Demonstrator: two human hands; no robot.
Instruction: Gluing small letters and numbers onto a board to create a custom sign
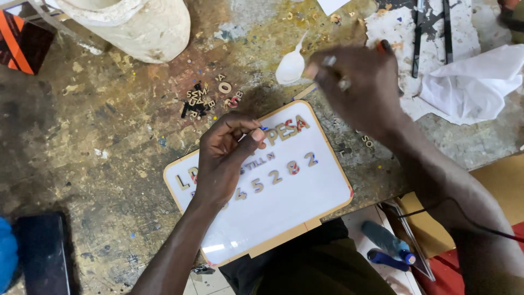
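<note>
Pinching small piece [263,129], L hand [226,158]

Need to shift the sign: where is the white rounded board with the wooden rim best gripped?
Take the white rounded board by its bare near-right edge, coming from the person's side: that rim overhangs the workbench, free of letters, while the left hand covers its upper-left part.

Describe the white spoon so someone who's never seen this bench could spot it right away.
Start at the white board with the wooden rim, lying on the stained workbench. Look just beyond its far edge, beside the right hand: the spoon lies there. Unlike the dark loose letters to its left, it is smooth, white plastic with a thin handle.
</note>
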